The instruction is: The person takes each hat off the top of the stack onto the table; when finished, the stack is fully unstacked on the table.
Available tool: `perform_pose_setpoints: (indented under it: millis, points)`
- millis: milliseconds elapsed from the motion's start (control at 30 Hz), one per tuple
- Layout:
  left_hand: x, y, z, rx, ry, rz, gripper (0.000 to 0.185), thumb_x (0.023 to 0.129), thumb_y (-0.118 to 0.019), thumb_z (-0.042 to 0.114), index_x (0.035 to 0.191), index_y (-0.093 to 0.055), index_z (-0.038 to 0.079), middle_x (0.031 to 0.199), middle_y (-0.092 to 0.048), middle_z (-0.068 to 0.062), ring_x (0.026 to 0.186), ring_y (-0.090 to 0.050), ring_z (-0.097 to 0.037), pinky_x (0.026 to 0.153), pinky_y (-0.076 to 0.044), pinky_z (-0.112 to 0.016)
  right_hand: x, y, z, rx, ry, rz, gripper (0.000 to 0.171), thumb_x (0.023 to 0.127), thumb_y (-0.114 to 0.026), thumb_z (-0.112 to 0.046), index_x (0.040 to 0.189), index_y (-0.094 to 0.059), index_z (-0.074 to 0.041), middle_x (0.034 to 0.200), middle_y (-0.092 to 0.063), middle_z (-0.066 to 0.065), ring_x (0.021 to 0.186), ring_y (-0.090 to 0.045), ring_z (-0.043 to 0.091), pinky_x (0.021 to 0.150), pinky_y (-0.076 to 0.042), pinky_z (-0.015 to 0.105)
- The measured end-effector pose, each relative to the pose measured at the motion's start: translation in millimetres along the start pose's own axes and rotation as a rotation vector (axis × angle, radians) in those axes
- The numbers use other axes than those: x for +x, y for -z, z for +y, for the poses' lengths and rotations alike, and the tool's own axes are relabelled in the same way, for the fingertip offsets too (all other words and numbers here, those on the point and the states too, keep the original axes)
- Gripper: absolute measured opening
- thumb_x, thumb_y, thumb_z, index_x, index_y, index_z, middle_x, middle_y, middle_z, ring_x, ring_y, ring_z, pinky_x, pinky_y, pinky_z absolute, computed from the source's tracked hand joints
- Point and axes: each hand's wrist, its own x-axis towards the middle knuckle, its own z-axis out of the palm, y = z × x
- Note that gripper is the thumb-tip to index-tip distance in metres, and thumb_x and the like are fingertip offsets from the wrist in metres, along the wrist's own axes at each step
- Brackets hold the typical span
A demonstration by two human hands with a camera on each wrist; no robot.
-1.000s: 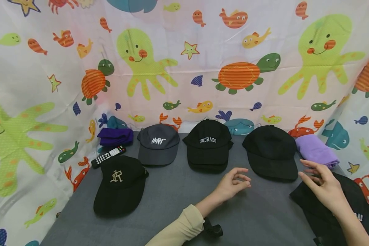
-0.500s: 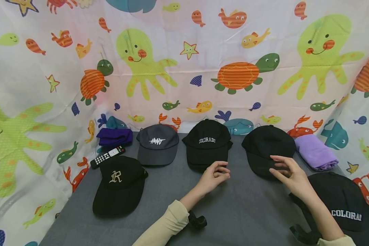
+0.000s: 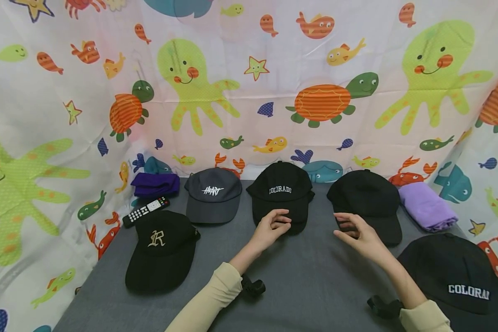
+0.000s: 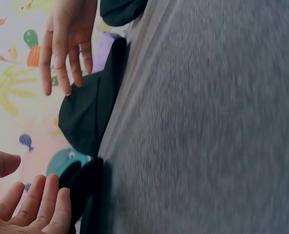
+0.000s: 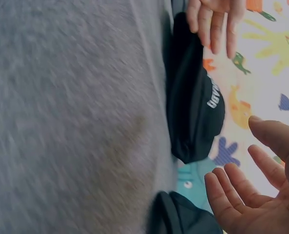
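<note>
Both hands have shifted left across the table since the earlier frames: the right hand (image 3: 358,233), then over the near-right cap (image 3: 456,276), now hovers before the plain black cap (image 3: 367,203); the left hand (image 3: 269,228) has come up to the brim of the middle Colorado cap (image 3: 281,196). Both hands hold nothing, fingers loosely spread and slightly curled, palms facing each other. The middle cap sits at 12 o'clock of the grey table (image 3: 307,286), between the left hand at its 7 o'clock and the right hand at its 4 o'clock; whether the left fingertips touch the brim cannot be told.

Risks, as judged: the right hand lies just beside the plain black cap, so a closing sweep toward the middle cap could drag that brim along. A one-sided pinch on the soft brim may tip or fold the crown. The grey Heart cap (image 3: 213,196) at 10 o'clock stands near enough to be nudged by the left sleeve (image 3: 216,299).
</note>
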Motion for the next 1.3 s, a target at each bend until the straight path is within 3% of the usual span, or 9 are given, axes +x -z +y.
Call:
perform_pose_setpoints:
  millis: [233,433,533,800,1300]
  points:
    - [6.4,19.4,-12.2,0.020,0.015,0.047,0.038,0.091,-0.057,0.005,0.128,-0.049,-0.003,0.116,-0.056,-0.029,0.095,-0.062,-0.033,0.077,-0.053,-0.042,10.6,-20.0,-0.9,0.015,-0.016,-0.046,0.048,0.089,-0.063,-0.023,0.132,-0.047,-0.010,0.122,-0.053,0.018,0.105,-0.056,0.038,0.079,-0.050,0.046]
    - [17.6,35.7,-38.0,0.146,-0.014,0.143,0.036,0.090,-0.061,0.009,0.124,-0.055,0.000,0.109,-0.063,-0.020,0.087,-0.064,-0.031,0.064,-0.053,-0.030,25.5,-31.7,1.5,0.045,-0.020,-0.057,0.048,0.090,-0.062,-0.023,0.133,-0.045,-0.012,0.121,-0.053,0.021,0.103,-0.058,0.036,0.081,-0.051,0.044]
    - [19.2,43.2,-44.3,0.200,-0.018,0.172,0.034,0.089,-0.062,0.011,0.122,-0.058,0.003,0.108,-0.063,-0.015,0.088,-0.062,-0.027,0.067,-0.051,-0.026,32.2,-36.5,4.4,0.051,-0.018,-0.057,0.048,0.091,-0.061,-0.022,0.134,-0.044,-0.011,0.120,-0.053,0.023,0.102,-0.059,0.035,0.082,-0.052,0.043]
    - [25.1,59.7,-54.8,0.315,0.041,0.224,0.034,0.087,-0.064,0.013,0.121,-0.059,0.007,0.112,-0.062,-0.012,0.099,-0.058,-0.026,0.084,-0.048,-0.038,50.5,-48.9,8.1,0.076,-0.031,-0.080,0.051,0.091,-0.061,-0.026,0.135,-0.042,-0.010,0.122,-0.051,0.023,0.102,-0.058,0.033,0.083,-0.051,0.047]
    - [44.9,72.3,-56.1,0.399,0.158,0.262,0.042,0.087,-0.065,0.019,0.126,-0.055,0.008,0.128,-0.054,-0.016,0.112,-0.054,-0.032,0.094,-0.044,-0.045,80.4,-62.5,14.0,0.092,-0.115,-0.041,0.060,0.091,-0.060,-0.030,0.141,-0.035,-0.007,0.128,-0.048,0.026,0.103,-0.058,0.036,0.084,-0.050,0.048]
